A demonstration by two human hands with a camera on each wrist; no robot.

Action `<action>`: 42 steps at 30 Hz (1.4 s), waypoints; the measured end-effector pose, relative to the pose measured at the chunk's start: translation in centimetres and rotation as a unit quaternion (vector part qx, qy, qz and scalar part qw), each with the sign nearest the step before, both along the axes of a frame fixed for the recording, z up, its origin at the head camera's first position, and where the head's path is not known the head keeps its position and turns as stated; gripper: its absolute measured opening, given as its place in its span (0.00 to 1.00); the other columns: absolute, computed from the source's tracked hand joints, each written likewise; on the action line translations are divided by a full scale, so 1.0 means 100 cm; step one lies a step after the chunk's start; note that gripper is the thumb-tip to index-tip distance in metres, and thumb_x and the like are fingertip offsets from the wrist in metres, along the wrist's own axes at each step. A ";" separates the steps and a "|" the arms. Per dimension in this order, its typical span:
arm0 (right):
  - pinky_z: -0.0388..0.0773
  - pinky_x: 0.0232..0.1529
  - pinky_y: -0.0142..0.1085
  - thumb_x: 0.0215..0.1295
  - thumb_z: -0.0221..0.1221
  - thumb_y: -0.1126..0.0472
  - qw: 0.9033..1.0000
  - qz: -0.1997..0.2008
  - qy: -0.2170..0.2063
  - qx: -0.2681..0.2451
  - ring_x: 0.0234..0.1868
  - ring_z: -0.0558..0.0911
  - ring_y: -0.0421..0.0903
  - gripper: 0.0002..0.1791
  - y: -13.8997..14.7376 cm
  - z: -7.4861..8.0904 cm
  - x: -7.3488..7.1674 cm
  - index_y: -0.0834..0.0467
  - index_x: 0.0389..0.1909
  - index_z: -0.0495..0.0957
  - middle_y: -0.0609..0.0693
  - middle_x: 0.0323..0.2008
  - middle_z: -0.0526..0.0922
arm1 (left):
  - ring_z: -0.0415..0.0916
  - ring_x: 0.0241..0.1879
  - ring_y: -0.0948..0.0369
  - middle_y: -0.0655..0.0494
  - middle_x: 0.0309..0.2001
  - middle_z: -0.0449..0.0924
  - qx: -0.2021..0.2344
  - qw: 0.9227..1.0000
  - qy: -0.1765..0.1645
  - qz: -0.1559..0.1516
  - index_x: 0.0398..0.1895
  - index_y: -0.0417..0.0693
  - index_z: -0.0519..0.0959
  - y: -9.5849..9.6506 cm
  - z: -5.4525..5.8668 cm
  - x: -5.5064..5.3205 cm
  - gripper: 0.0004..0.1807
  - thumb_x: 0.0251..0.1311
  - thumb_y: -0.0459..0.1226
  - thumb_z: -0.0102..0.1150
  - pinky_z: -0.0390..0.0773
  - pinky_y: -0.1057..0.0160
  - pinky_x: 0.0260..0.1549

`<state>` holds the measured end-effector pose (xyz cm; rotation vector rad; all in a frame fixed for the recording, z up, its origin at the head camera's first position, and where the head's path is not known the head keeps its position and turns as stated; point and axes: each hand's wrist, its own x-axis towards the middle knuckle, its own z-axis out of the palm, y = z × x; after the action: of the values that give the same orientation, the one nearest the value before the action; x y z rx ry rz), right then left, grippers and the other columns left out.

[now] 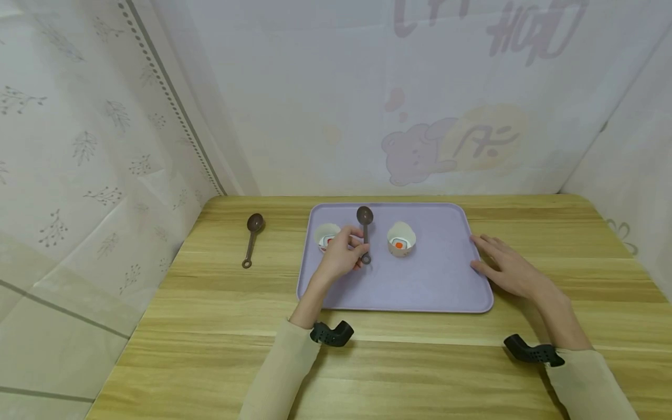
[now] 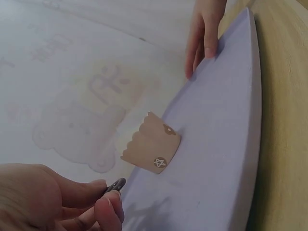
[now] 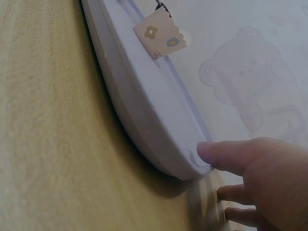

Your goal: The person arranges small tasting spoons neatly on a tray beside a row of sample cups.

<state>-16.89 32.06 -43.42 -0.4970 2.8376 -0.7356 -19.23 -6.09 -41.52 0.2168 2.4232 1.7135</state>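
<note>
My left hand point(image 1: 340, 256) pinches the handle of a dark brown measuring spoon point(image 1: 364, 216) over the lilac tray point(image 1: 420, 291). In the left wrist view, the ringed end of the spoon's handle point(image 2: 116, 186) shows between thumb and fingers. A scalloped paper baking cup point(image 1: 325, 231) stands just left of that hand, partly hidden by it. Another paper cup point(image 1: 402, 238) stands to the spoon's right; inside lies a small white piece with an orange mark point(image 1: 399, 245). With fairly straight fingers, my right hand point(image 1: 506, 268) touches the tray's right rim.
A second brown measuring spoon point(image 1: 252, 239) lies on the wooden table point(image 1: 210, 315), left of the tray. White printed cloth point(image 1: 315, 116) hangs behind the table and along its sides. Each wrist carries a black camera mount point(image 1: 332, 334).
</note>
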 end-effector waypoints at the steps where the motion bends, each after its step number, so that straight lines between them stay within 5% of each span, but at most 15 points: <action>1: 0.48 0.67 0.71 0.76 0.54 0.46 1.000 0.000 0.000 0.001 0.74 0.47 0.75 0.40 0.000 0.000 0.000 0.63 0.78 0.53 0.75 0.75 0.49 | 0.75 0.18 0.62 0.46 0.35 0.79 -0.001 1.000 0.000 0.000 0.54 0.36 0.72 0.000 0.000 0.000 0.14 0.68 0.30 0.60 0.84 0.59 0.23; 28: 0.48 0.67 0.71 0.76 0.54 0.46 1.000 0.001 0.003 0.002 0.74 0.47 0.75 0.40 0.002 -0.003 -0.002 0.63 0.78 0.52 0.75 0.75 0.49 | 0.76 0.19 0.61 0.47 0.34 0.79 -0.019 1.000 -0.012 0.000 0.56 0.35 0.71 0.001 -0.007 -0.001 0.16 0.70 0.30 0.59 0.82 0.62 0.22; 42: 0.48 0.67 0.71 0.76 0.54 0.46 1.000 0.002 0.000 -0.002 0.74 0.47 0.75 0.40 0.002 -0.002 -0.003 0.63 0.78 0.52 0.75 0.75 0.49 | 0.75 0.17 0.64 0.48 0.32 0.80 -0.050 0.999 0.008 -0.001 0.55 0.34 0.72 0.002 -0.011 -0.003 0.15 0.69 0.30 0.59 0.81 0.63 0.21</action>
<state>-17.16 32.23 -43.66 -0.5019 2.8352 -0.7396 -19.50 -5.84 -42.57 0.2202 2.5100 1.5914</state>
